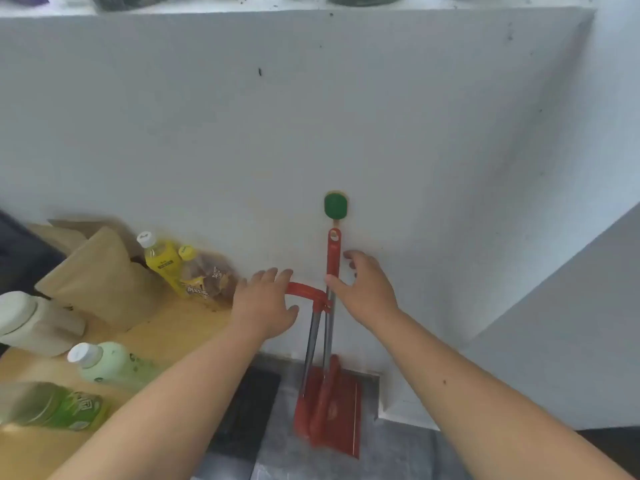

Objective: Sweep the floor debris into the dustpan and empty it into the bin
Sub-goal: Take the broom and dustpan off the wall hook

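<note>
A red broom and dustpan set stands upright against the white wall. The broom handle (333, 258) reaches up to just below a green wall hook (335, 204). The curved red dustpan handle (304, 289) branches off to the left, and the red dustpan (341, 403) rests on the grey floor below. My left hand (266, 303) is open, its fingers spread over the dustpan handle. My right hand (363, 285) is open too, thumb touching the broom handle, fingers not closed round it.
A wooden table (162, 327) at the left carries a yellow bottle (162, 261), a snack bag (207, 278), a brown paper bag (93, 275), a pale green bottle (110, 363), a green bottle (59, 407) and a white jar (31, 320). A white ledge (571, 323) juts out at the right.
</note>
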Motion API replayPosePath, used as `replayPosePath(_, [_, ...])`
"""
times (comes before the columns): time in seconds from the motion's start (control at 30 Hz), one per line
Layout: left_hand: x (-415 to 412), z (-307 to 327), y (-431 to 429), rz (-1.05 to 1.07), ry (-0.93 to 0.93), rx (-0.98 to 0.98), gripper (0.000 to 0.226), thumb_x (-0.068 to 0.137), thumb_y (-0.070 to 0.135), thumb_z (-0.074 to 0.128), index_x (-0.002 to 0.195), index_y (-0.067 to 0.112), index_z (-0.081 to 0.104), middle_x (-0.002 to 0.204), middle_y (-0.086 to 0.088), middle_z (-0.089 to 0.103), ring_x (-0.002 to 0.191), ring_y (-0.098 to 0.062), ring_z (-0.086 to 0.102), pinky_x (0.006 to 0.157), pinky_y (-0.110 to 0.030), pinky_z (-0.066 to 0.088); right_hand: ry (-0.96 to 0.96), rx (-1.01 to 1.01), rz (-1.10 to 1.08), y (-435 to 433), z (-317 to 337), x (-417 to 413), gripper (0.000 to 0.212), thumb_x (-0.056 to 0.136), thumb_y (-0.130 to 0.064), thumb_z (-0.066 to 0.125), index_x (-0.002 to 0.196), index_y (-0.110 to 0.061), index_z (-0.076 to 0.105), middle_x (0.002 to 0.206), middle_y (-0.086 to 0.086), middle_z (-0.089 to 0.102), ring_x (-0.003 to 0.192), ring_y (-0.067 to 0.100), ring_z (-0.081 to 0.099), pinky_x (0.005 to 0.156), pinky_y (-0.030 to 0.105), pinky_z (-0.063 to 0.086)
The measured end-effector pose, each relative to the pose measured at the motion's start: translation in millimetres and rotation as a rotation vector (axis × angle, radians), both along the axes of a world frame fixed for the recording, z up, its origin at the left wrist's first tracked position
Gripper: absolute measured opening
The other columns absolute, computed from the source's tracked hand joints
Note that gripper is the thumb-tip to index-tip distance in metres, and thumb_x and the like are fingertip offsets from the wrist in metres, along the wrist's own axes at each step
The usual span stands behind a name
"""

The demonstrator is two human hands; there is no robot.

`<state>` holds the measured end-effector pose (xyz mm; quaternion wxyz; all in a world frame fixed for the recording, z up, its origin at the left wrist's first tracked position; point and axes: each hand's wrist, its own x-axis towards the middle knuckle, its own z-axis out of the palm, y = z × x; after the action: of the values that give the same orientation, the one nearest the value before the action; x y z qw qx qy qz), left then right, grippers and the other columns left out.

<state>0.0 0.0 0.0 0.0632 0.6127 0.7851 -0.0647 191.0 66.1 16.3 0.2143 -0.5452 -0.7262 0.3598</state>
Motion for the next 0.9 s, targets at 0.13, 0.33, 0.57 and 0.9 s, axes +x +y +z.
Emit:
replayPosePath(0.13, [-0.4, -16.4, 5.2, -0.001, -0.018, -0.016, 0.063, 0.094, 0.050, 0.051, 0.152, 0.027, 0.038, 0.148, 0.000, 0.053, 0.135, -0.027, 0.050, 0.109, -0.050, 0.041, 0.070, -0.127, -0.004, 4.4, -2.9, -17.1, 0.039, 0.088, -0.051, 0.063, 0.116, -0.025, 0.060, 0.109, -0.007, 0.062, 0.097, 0.013, 0.059, 0.082, 0.034, 0.051])
replayPosePath(0.33, [-4.1, -25.4, 9.1, 0.005, -0.110, 0.031, 0.042, 0.101, 0.032, 0.048, 0.142, 0.024, 0.046, 0.130, -0.002, 0.061, 0.115, -0.028, 0.061, 0.091, -0.044, 0.051, 0.113, -0.143, -0.049, 7.9, -9.5, -31.2, 0.020, 0.101, -0.037, 0.052, 0.104, -0.019, 0.060, 0.096, -0.002, 0.063, 0.082, 0.013, 0.060, 0.067, 0.027, 0.043])
replayPosePath(0.57, [-10.0, -20.5, 1.8, -0.034, -0.130, 0.064, 0.046, 0.101, 0.037, 0.047, 0.145, 0.026, 0.046, 0.132, 0.001, 0.062, 0.115, -0.024, 0.061, 0.095, -0.042, 0.054, 0.076, -0.115, -0.036, 6.7, -2.1, -31.5, 0.023, 0.102, -0.038, 0.048, 0.103, -0.019, 0.060, 0.095, -0.001, 0.065, 0.086, 0.017, 0.062, 0.073, 0.031, 0.047])
replayPosePath(0.9, [-13.9, -4.0, -16.5, -0.131, -0.146, 0.108, 0.051, 0.098, 0.041, 0.051, 0.148, 0.028, 0.045, 0.141, 0.003, 0.057, 0.122, -0.023, 0.058, 0.100, -0.042, 0.052, 0.058, -0.095, -0.020, -12.7, 17.4, -26.6, 0.018, 0.103, -0.036, 0.048, 0.105, -0.021, 0.057, 0.097, -0.002, 0.063, 0.087, 0.016, 0.061, 0.073, 0.029, 0.044])
